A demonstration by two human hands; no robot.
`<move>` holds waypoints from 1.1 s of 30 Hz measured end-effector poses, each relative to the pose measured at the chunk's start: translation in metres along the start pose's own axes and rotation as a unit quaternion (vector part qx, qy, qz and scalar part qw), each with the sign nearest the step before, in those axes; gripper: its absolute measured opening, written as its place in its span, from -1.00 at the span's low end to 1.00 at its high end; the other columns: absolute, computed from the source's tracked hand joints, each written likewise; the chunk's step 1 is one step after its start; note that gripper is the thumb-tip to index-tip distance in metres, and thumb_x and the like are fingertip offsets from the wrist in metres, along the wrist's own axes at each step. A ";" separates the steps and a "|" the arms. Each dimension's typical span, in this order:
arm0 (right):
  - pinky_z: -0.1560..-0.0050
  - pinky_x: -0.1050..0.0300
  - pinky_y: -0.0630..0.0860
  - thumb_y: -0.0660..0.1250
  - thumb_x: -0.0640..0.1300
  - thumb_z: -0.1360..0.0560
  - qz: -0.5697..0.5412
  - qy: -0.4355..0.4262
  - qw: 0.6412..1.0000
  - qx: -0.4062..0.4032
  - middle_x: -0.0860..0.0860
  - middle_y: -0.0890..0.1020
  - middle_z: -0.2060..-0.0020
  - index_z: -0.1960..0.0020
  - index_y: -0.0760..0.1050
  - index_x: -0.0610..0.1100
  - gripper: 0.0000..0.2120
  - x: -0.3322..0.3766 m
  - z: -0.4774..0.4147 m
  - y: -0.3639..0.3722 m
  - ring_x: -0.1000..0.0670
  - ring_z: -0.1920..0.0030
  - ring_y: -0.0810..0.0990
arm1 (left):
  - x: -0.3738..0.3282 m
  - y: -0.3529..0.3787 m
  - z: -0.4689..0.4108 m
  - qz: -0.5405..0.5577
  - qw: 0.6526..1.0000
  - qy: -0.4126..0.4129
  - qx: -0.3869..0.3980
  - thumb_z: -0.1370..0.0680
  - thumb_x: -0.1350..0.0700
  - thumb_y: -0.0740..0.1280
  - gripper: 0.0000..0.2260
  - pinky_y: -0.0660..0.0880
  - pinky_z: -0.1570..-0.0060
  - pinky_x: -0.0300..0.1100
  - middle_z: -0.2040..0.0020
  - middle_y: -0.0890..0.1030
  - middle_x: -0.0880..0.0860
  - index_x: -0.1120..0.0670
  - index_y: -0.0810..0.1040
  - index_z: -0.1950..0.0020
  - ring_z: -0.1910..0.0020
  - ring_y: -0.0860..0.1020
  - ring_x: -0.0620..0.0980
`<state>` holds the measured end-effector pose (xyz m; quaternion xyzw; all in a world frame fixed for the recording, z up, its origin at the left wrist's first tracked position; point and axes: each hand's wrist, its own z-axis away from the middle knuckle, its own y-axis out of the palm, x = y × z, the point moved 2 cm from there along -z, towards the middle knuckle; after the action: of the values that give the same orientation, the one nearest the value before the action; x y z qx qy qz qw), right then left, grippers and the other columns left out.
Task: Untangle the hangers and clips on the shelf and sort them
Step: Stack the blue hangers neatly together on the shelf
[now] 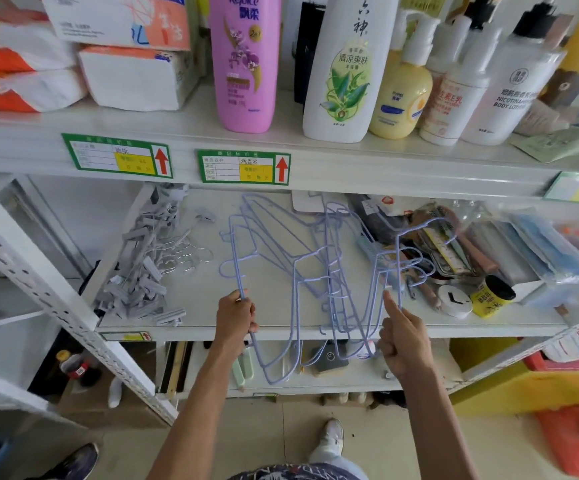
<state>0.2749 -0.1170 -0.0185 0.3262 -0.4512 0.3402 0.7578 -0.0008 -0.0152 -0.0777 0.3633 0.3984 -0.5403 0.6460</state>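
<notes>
At the left end of the shelf (205, 306) lies a grey heap of clips (142, 271), too tangled to count. Bare board separates it from the hangers (298, 265). The left hand (236, 320) curls round the leftmost hanger's wire at the front edge. The lilac hangers overlap mid-shelf; there are several, but the number is unclear. Their ends hang over the front edge. The right hand (405, 341) grips the rightmost wires, forefinger straight. Clutter crowds them on the right, one jar (492, 296) near the front.
</notes>
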 end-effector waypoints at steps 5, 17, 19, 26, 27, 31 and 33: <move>0.62 0.31 0.02 0.31 0.05 -0.59 -0.040 0.052 0.996 0.062 0.08 0.08 0.49 0.26 0.27 0.02 -0.68 -0.010 0.006 0.041 0.11 0.58 0.05 | 0.009 0.005 0.004 -0.012 1.000 -0.012 0.017 -0.59 0.35 0.10 -0.82 0.20 0.49 -0.18 0.41 0.32 0.07 0.16 0.46 0.01 0.51 0.20 -0.05; 0.62 0.26 0.04 0.26 -0.16 -0.64 -0.026 0.208 0.969 0.132 0.03 0.06 0.48 0.32 0.17 -0.05 -0.59 -0.078 0.026 0.123 0.08 0.57 0.06 | 0.005 0.010 0.002 0.226 0.968 -0.096 0.045 -0.69 0.01 0.05 -0.65 0.62 0.26 0.06 0.28 0.53 0.23 0.21 0.52 -0.05 0.36 0.62 0.16; 0.61 0.23 0.07 0.24 -0.21 -0.63 -0.011 0.215 0.969 0.121 0.02 0.06 0.46 0.30 0.14 -0.06 -0.60 -0.079 0.026 0.123 0.06 0.53 0.06 | 0.005 0.008 -0.001 0.239 0.965 -0.097 0.047 -0.69 -0.04 0.07 -0.62 0.63 0.35 0.00 0.31 0.52 0.22 0.23 0.51 -0.05 0.42 0.61 0.12; 0.21 0.05 0.57 0.36 -0.05 -0.52 0.285 0.132 0.929 0.196 -0.13 0.62 0.38 0.04 0.59 -0.34 -0.69 -0.040 0.026 0.110 -0.08 0.34 0.65 | 0.007 0.015 -0.010 0.020 0.999 -0.043 0.026 -0.70 0.20 0.00 -0.77 0.23 0.62 -0.37 0.42 0.30 0.03 0.13 0.38 0.07 0.66 0.23 -0.14; 0.18 0.04 0.60 0.36 -0.03 -0.51 0.313 0.122 0.923 0.190 -0.12 0.64 0.37 0.09 0.61 -0.31 -0.69 -0.031 0.019 0.105 -0.07 0.34 0.65 | 0.005 0.016 -0.011 0.012 0.998 -0.057 0.027 -0.69 0.19 -0.01 -0.74 0.22 0.61 -0.40 0.45 0.31 0.01 0.09 0.37 0.13 0.67 0.24 -0.13; 0.15 -0.02 0.63 0.30 -0.16 -0.50 0.401 -0.008 0.916 0.022 -0.17 0.69 0.27 0.12 0.66 -0.25 -0.80 -0.002 -0.038 0.070 -0.12 0.24 0.67 | 0.000 0.011 -0.017 -0.009 0.995 -0.093 0.025 -0.66 0.18 0.04 -0.75 0.20 0.60 -0.35 0.48 0.31 -0.03 0.06 0.38 0.18 0.62 0.25 -0.11; -0.11 -0.02 0.54 0.27 -0.19 -0.48 0.483 -0.050 0.873 -0.046 -0.22 0.66 -0.02 -0.08 0.63 -0.21 -0.75 0.000 -0.067 0.057 -0.21 -0.06 0.62 | -0.003 0.011 -0.016 -0.009 0.996 -0.090 0.021 -0.65 0.21 0.04 -0.81 0.18 0.60 -0.32 0.44 0.27 0.00 0.10 0.37 0.11 0.59 0.21 -0.10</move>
<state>0.2592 -0.0318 -0.0336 0.0487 -0.6050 0.6261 0.4896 0.0080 0.0018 -0.0815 0.3228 0.3305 -0.5849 0.6667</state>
